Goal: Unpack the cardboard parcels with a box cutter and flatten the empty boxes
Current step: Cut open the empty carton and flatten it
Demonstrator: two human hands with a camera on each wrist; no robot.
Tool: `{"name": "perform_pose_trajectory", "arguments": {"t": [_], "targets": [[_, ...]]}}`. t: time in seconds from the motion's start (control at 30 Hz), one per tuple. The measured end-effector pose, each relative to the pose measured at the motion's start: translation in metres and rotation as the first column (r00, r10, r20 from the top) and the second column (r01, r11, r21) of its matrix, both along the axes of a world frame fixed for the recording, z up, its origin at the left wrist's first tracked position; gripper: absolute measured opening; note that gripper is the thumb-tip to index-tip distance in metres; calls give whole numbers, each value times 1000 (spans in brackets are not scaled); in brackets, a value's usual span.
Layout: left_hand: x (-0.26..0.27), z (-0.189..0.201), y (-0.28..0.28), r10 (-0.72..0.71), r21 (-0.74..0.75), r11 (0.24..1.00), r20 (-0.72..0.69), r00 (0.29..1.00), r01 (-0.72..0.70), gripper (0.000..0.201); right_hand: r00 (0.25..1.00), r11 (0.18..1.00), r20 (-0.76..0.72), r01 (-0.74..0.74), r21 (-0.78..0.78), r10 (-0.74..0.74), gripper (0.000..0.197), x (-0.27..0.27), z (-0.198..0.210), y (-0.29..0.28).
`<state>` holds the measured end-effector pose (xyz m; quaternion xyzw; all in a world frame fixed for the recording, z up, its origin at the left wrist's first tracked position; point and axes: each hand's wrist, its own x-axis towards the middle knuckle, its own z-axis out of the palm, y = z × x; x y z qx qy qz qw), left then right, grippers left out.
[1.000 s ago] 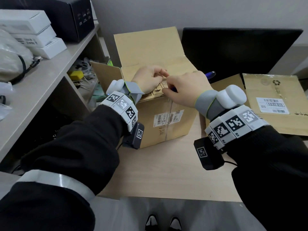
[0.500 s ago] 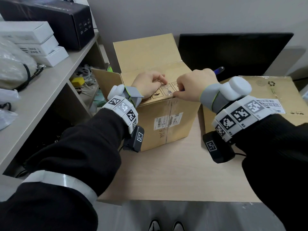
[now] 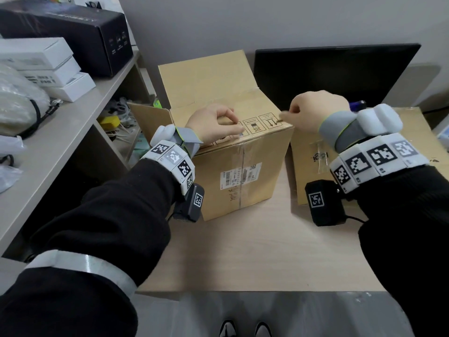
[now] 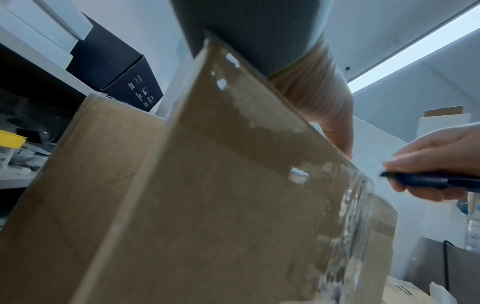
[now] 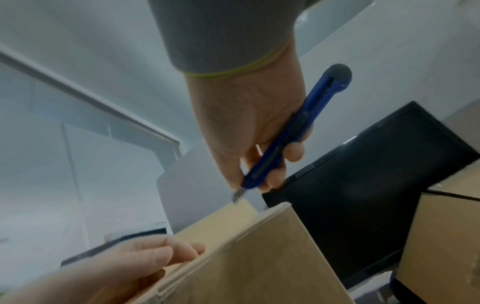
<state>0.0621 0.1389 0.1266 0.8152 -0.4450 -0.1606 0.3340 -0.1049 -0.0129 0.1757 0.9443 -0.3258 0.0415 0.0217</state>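
Note:
A brown cardboard box point(image 3: 243, 176) stands on the table, its far flap raised and its left flap open. My left hand point(image 3: 213, 127) lies on the near top flap by the front edge, with thumb and curled fingers holding it down; its palm point(image 4: 324, 107) shows over the box edge. My right hand point(image 3: 313, 113) grips a blue box cutter point(image 5: 285, 139). The blade tip point(image 5: 237, 196) is at the box's top right edge. The cutter's body point(image 4: 428, 181) shows beside the taped corner. Only its rear end point(image 3: 357, 105) sticks out in the head view.
A flat cardboard parcel point(image 3: 308, 166) lies to the right of the box, under my right wrist. A black monitor point(image 3: 328, 74) stands behind. On the left, a shelf point(image 3: 73, 122) carries white boxes point(image 3: 48, 66) and a black box point(image 3: 73, 27). The wooden table point(image 3: 243, 251) ends near my feet.
My right hand has drawn the cutter to the right along the top of the box, from the middle to the right edge. The left hand has stayed on the flap.

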Motion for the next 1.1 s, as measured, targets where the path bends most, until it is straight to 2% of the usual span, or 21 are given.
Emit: {"name": "perform_pose_trajectory", "arguments": {"t": [0.1,0.2,0.27,0.4,0.5,0.63,0.73,0.8,0.93,1.0,1.1], "targets": [[-3,2,3,-46,74,997,108,993,39,54,975,981,211,24,194,-66,52,-7,-9,-3],[-10,8,8,-144,213,973,274,951,86,76,958,945,259,37,324,-127,54,-9,-31,-1],[-15,9,9,-185,278,957,344,921,89,80,951,905,254,52,422,-174,55,-9,-47,-1],[-18,6,7,-188,296,952,386,903,71,79,913,847,309,70,527,-268,53,-6,-66,9],[-17,4,6,-190,312,948,384,904,67,87,830,776,413,37,630,-375,56,-6,-75,26],[-17,3,5,-163,279,959,390,906,53,85,658,692,564,-88,716,-499,53,-8,-91,51],[-21,3,1,-127,281,960,396,909,11,84,558,702,635,-125,701,-535,42,-5,-99,60],[-24,2,-4,-103,282,959,427,898,-24,78,564,723,662,-158,673,-493,32,-1,-103,63],[-27,-1,-12,-54,234,971,427,903,-52,65,693,746,636,-214,630,-338,25,6,-109,70],[-29,0,-11,-37,181,983,372,927,-33,56,716,757,629,-222,615,-301,22,8,-110,72],[-27,0,-8,-30,77,997,237,971,12,31,751,766,602,-211,607,-270,19,9,-113,74]]}}
